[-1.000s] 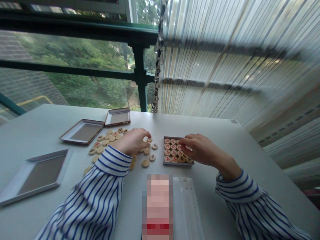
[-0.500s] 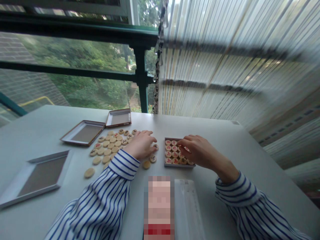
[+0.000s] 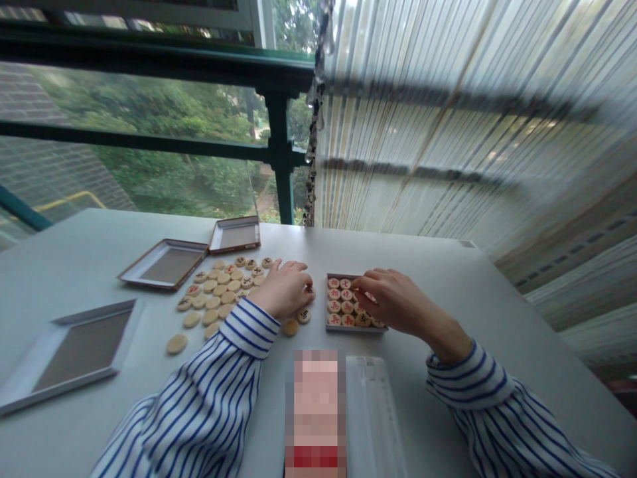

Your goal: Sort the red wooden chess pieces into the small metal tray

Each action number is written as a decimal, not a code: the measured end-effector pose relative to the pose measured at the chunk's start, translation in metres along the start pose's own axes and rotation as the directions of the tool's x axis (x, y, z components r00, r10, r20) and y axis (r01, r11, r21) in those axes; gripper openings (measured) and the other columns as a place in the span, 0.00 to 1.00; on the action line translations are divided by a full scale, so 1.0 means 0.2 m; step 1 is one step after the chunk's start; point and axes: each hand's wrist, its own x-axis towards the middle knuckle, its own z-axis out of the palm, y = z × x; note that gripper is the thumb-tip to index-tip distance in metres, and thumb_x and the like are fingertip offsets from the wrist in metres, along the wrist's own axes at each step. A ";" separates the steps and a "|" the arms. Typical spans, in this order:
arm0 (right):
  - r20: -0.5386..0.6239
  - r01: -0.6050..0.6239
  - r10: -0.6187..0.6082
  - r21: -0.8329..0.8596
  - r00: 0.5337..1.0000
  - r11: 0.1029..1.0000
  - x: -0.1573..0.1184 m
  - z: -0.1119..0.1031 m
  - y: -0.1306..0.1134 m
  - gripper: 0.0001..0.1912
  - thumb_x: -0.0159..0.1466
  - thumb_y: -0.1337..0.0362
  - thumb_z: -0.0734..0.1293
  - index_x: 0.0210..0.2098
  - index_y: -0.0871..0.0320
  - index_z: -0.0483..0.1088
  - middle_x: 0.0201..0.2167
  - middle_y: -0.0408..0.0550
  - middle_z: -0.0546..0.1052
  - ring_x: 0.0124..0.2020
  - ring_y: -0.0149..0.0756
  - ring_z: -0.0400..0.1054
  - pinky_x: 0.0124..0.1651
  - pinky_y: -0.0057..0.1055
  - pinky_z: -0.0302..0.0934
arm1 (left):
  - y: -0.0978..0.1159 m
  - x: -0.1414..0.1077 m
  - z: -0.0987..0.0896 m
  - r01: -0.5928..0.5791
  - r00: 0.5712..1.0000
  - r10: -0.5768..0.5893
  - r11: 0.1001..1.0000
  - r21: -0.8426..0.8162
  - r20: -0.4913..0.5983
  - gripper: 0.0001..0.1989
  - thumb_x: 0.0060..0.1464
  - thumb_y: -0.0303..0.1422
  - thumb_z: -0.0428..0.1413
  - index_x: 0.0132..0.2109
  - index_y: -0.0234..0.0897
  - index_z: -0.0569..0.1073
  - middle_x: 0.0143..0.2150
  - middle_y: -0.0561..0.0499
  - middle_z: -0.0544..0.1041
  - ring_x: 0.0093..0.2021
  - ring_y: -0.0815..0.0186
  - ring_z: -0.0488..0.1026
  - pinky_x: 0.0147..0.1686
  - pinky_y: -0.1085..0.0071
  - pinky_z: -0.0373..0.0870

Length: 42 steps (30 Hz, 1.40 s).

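My left hand (image 3: 284,290) is at the right edge of a loose spread of round wooden Chinese chess pieces (image 3: 222,290). Its thumb and fingertips close on one piece with a dark character (image 3: 311,292), mostly covered by the fingers. Just below that hand lie another dark-marked piece (image 3: 304,315) and a blank-side-up piece (image 3: 290,327). My right hand (image 3: 398,300) hovers over a shallow box (image 3: 355,330), thumb and index finger apart, their tips at the pieces inside. Rows of mostly red-marked pieces (image 3: 334,307) fill the box's visible left part; the hand hides its upper right.
Two brown-edged trays (image 3: 164,287) (image 3: 235,251) lie behind the spread, and a larger pale tray (image 3: 84,392) lies at left. Near the front are a pixelated block (image 3: 316,405) and a translucent plastic case (image 3: 375,411). Beyond the white table (image 3: 423,259) stand a green railing (image 3: 281,153) and string curtain.
The fingers of my left hand have drawn in around the dark-marked piece at its fingertips. My right hand stays over the box, almost unmoved.
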 end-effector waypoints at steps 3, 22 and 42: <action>-0.001 0.008 -0.008 0.004 1.000 1.000 0.00 0.00 0.00 0.12 0.63 0.63 0.56 0.37 0.57 0.70 0.31 0.49 0.74 0.33 0.33 0.65 0.35 0.30 0.52 | -0.01 0.01 0.00 -0.022 0.997 0.019 0.999 -0.037 -0.076 0.14 0.50 0.40 0.50 0.39 0.40 0.75 0.50 0.43 0.70 0.52 0.53 0.64 0.54 0.47 0.47; -0.141 -0.057 0.092 0.233 0.986 0.971 0.01 -0.01 -0.02 0.11 0.62 0.64 0.58 0.35 0.58 0.71 0.30 0.48 0.74 0.32 0.31 0.65 0.35 0.28 0.55 | 0.10 -0.02 -0.07 -0.174 0.950 0.057 0.913 -0.369 -0.307 0.12 0.51 0.38 0.53 0.41 0.37 0.70 0.33 0.50 0.74 0.34 0.66 0.71 0.35 0.69 0.66; -0.088 -0.083 0.229 0.760 0.970 0.645 0.03 0.04 -0.04 0.12 0.60 0.61 0.60 0.37 0.60 0.71 0.31 0.47 0.76 0.29 0.30 0.69 0.32 0.27 0.62 | 0.21 -0.03 -0.08 -0.235 0.941 0.073 0.842 -0.485 -0.329 0.10 0.49 0.36 0.55 0.38 0.36 0.71 0.31 0.51 0.75 0.32 0.68 0.71 0.33 0.70 0.67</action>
